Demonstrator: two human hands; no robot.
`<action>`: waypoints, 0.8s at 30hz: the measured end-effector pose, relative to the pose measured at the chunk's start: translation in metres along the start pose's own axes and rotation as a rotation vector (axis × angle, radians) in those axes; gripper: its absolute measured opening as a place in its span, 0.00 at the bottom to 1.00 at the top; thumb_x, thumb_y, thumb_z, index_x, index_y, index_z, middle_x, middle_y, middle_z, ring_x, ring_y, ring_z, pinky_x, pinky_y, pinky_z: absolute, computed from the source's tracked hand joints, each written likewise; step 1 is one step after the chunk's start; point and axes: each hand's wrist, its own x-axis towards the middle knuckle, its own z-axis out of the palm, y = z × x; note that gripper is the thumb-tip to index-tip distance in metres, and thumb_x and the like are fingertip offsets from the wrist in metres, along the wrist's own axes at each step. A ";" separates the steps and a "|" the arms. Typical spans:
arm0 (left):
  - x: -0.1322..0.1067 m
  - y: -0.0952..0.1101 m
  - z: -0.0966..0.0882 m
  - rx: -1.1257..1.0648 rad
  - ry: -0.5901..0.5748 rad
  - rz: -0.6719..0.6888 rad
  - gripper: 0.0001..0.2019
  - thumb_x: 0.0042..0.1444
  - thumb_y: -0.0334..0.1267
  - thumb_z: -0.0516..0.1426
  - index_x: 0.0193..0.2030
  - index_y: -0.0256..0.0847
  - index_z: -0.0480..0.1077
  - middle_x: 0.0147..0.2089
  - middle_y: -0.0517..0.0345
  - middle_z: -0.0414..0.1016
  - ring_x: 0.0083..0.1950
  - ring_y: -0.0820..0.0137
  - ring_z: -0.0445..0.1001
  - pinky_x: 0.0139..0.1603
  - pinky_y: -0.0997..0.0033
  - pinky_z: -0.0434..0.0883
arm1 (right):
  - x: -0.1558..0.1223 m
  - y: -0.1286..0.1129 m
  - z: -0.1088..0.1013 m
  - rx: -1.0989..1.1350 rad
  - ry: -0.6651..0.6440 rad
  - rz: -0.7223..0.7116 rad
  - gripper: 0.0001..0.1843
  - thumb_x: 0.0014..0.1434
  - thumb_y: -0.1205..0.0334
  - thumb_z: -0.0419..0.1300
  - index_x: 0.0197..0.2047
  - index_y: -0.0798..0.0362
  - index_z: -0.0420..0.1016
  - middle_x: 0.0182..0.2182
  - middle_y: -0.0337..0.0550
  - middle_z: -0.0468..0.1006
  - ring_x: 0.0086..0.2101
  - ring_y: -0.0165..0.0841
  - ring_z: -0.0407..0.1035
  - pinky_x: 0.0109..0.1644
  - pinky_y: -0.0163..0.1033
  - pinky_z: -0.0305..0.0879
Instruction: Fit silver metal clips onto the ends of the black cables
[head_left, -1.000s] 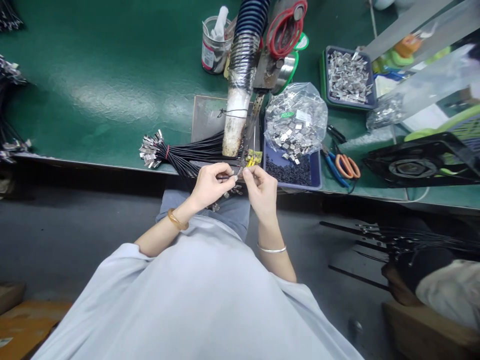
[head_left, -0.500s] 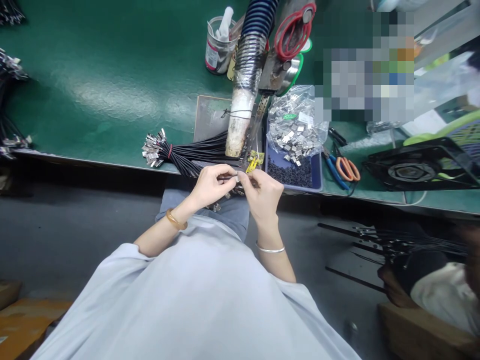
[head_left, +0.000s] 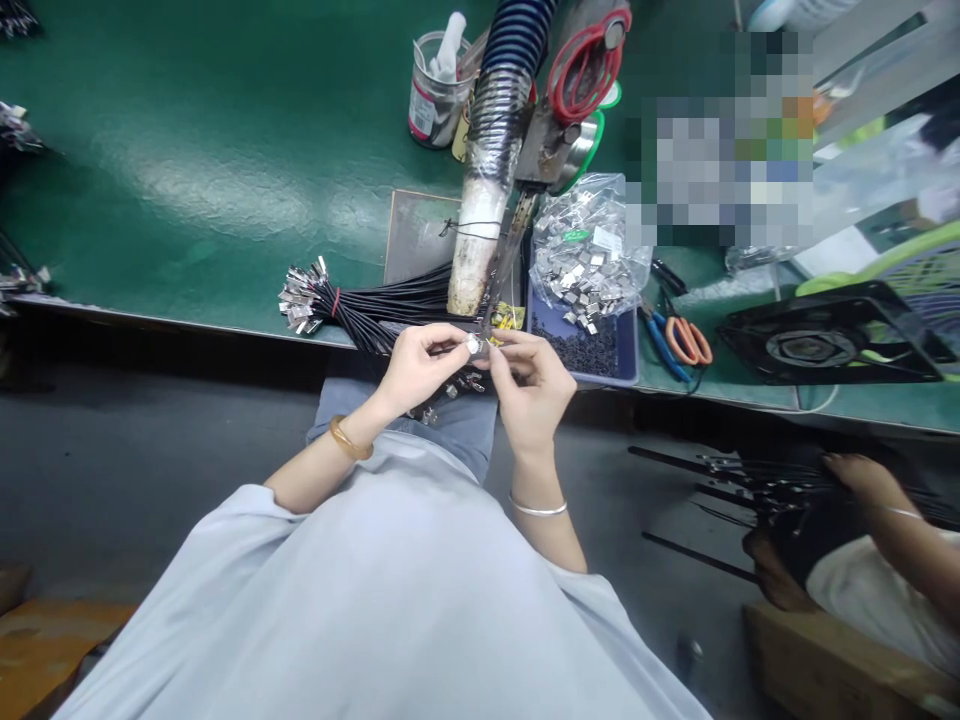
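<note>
My left hand (head_left: 424,368) is closed in a pinch on a small metal connector (head_left: 473,345) above the bench edge. Close against it, my right hand (head_left: 534,385) has its thumb and forefinger bent toward the same connector; whatever sits between those fingertips is too small to make out. Behind my hands lies a bundle of black cables (head_left: 397,303), tied with a red band, its metal plugs fanned out to the left. More metal connectors (head_left: 466,382) show over my lap, partly hidden under my hands.
A blue tray (head_left: 632,350) holds small black parts and a plastic bag (head_left: 592,250) of metal shells. A duct hose (head_left: 491,150) reaches down over the bench. Pliers (head_left: 664,345), scissors (head_left: 688,342) and a black fan (head_left: 825,345) lie rightward. A co-worker's hand (head_left: 862,475) is at far right.
My right hand's fingers have loosened and moved slightly right, baring more of the metal connector in my left hand. A co-worker's arm has come into view at right.
</note>
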 end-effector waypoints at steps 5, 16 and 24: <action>-0.001 0.001 0.004 0.049 0.052 0.035 0.10 0.54 0.39 0.62 0.28 0.36 0.79 0.28 0.57 0.78 0.28 0.75 0.71 0.28 0.78 0.66 | 0.004 0.003 0.004 0.002 -0.012 -0.010 0.06 0.60 0.66 0.64 0.31 0.49 0.74 0.37 0.41 0.85 0.37 0.32 0.81 0.38 0.36 0.79; 0.001 0.001 0.014 0.121 0.158 0.024 0.08 0.51 0.37 0.60 0.26 0.36 0.78 0.26 0.60 0.75 0.24 0.78 0.63 0.25 0.78 0.60 | 0.007 0.005 0.004 0.045 -0.029 0.054 0.05 0.58 0.65 0.65 0.31 0.49 0.74 0.38 0.42 0.86 0.39 0.35 0.81 0.41 0.39 0.78; 0.001 0.002 0.016 0.100 0.185 0.028 0.08 0.51 0.37 0.59 0.25 0.36 0.77 0.26 0.60 0.77 0.26 0.77 0.66 0.26 0.79 0.63 | 0.010 0.006 0.006 0.077 -0.045 0.121 0.05 0.57 0.62 0.65 0.30 0.49 0.75 0.37 0.42 0.85 0.38 0.35 0.81 0.41 0.40 0.79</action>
